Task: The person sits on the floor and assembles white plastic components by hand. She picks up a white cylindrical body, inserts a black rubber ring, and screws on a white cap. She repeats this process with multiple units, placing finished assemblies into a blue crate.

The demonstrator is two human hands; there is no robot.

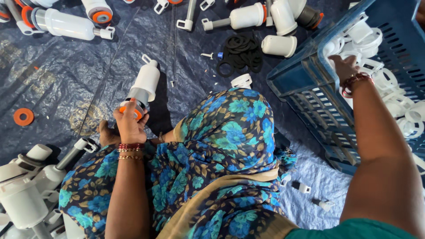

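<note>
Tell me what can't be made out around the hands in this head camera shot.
- Right hand: fingertips buried among white plastic rings in the blue slotted plastic crate; its grip is hidden.
- Left hand: covers the end of the white plastic cylinder with an orange ring.
- Crate's far side: cut off by the right edge.

Single head-worn view, looking steeply down, close range, onto blue tarp (66,75); blue crate (310,88) at right edge.

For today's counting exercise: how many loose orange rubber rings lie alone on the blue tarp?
1: an orange ring lies at the left, on the tarp. Other orange rings are fitted on white parts; more may be hidden.
</note>
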